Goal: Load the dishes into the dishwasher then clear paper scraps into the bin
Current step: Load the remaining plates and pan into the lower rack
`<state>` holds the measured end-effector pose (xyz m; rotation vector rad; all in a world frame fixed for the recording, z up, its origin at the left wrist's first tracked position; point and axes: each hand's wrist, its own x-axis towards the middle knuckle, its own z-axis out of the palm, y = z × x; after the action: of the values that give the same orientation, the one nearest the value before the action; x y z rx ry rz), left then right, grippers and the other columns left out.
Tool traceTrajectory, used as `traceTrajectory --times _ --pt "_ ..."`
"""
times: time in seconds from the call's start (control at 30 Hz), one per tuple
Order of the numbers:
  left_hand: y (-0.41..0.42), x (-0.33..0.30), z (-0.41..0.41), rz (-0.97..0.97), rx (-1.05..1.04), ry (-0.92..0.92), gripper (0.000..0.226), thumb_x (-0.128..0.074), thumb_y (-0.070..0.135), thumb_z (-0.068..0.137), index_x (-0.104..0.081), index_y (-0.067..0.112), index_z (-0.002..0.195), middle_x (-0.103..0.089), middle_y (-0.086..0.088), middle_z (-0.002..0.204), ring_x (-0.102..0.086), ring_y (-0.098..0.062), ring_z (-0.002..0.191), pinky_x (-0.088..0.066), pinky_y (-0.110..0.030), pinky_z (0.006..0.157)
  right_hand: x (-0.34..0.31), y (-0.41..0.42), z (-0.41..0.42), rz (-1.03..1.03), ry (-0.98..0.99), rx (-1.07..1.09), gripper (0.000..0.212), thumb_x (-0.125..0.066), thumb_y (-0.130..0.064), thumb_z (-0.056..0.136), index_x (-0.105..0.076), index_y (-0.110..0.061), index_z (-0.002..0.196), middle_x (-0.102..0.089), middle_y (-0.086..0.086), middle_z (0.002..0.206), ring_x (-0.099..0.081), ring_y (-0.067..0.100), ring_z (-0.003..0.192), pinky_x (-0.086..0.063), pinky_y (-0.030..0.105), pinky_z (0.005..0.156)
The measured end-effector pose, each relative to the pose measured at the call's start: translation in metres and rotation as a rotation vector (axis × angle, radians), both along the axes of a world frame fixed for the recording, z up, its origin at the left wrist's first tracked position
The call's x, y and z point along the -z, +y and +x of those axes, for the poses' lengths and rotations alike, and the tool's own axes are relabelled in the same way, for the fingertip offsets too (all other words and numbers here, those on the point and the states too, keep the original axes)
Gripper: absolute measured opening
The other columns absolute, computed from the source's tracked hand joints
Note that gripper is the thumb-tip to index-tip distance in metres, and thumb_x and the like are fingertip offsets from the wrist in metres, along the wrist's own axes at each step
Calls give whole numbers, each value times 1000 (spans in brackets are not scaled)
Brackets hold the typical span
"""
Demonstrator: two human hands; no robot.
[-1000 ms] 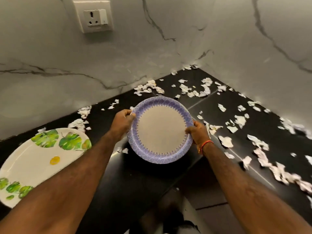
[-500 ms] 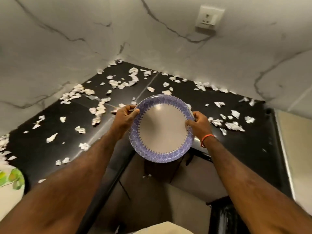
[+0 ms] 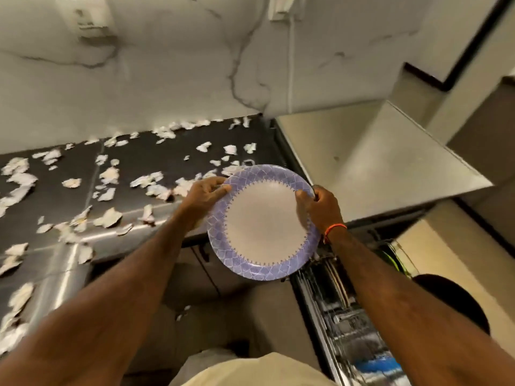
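Two hands, left hand [image 3: 204,192] and right hand [image 3: 320,203], grip opposite rims of purple-bordered plate [image 3: 264,222], off the countertop's [image 3: 167,160] right edge, above dishwasher rack [image 3: 342,310]

Plate [image 3: 264,222] held in open air off the counter edge, wire rack [image 3: 345,307] of open dishwasher below right, steel appliance top [image 3: 384,168] close on the right, paper scraps [image 3: 108,176] littering black counter [image 3: 167,160] on the left, marble wall [image 3: 167,79] behind
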<state>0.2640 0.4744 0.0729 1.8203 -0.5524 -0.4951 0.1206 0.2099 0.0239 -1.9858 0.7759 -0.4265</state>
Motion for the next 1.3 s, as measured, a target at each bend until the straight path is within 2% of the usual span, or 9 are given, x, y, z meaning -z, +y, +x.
traceTrajectory --times 0.2,0.3,0.43,0.53,0.7,0.87,1.0,1.1,1.3 --pt "-136 -1 -11 21 387 33 22 -69 19 97 -70 5 113 -76 -11 101 -71 -22 89 -58 -42 87 10 -75 -82 -27 36 284 47 -66 -47 91 -46 -9 71 -46 2 63 -40 20 62 -36 38 61" --pt "-196 10 -27 24 496 65 24 -69 12 97 -66 1 118 -74 -12 99 -67 -20 88 -55 -40 89 13 -97 -128 -37 81 423 38 -68 -43 91 -52 -16 70 -57 5 67 -50 27 65 -40 39 62" --pt "-259 30 -62 62 730 28 27 -74 24 93 -66 11 115 -75 -18 103 -68 -19 88 -56 -35 85 29 -105 -189 -24 73 657 28 -69 -32 90 -52 -20 71 -52 -2 67 -45 18 65 -37 36 65" --pt "-296 43 -102 80 883 -84 27 -72 30 93 -69 12 113 -75 -10 102 -68 -12 86 -55 -29 79 46 -102 -238 13 103 773 32 -69 -28 91 -47 -24 68 -48 -7 65 -42 11 60 -34 34 64" --pt "-365 79 -161 168 1066 -229 16 -69 29 93 -73 19 105 -75 3 95 -72 -18 89 -57 -40 80 85 -112 -311 63 210 822 11 -70 -33 91 -69 -22 89 -66 -3 79 -61 18 74 -41 29 64" --pt "-424 127 -219 272 1165 -361 4 -71 16 93 -72 20 95 -71 2 86 -67 -20 80 -54 -42 73 127 -138 -365 109 339 805 13 -71 -28 91 -75 -16 91 -66 -2 80 -59 15 73 -39 24 60" --pt "-458 177 -253 347 1171 -381 6 -69 15 94 -71 18 99 -70 7 89 -66 -11 83 -55 -32 73 172 -160 -396 118 383 819 16 -68 -20 93 -78 -14 104 -76 6 98 -65 19 85 -41 23 73" --pt "-481 208 -272 376 1185 -367 7 -67 15 96 -68 19 101 -69 8 91 -65 -9 83 -48 -13 66 199 -174 -412 77 424 804 21 -66 -15 94 -77 -13 111 -76 8 104 -69 26 94 -46 24 82" --pt "-563 273 -306 371 1272 -359 15 -65 15 97 -69 21 110 -72 5 102 -70 -16 85 -62 -40 69 253 -231 -442 12 497 900 23 -63 -11 93 -77 -12 111 -75 12 97 -69 31 86 -49 31 80"
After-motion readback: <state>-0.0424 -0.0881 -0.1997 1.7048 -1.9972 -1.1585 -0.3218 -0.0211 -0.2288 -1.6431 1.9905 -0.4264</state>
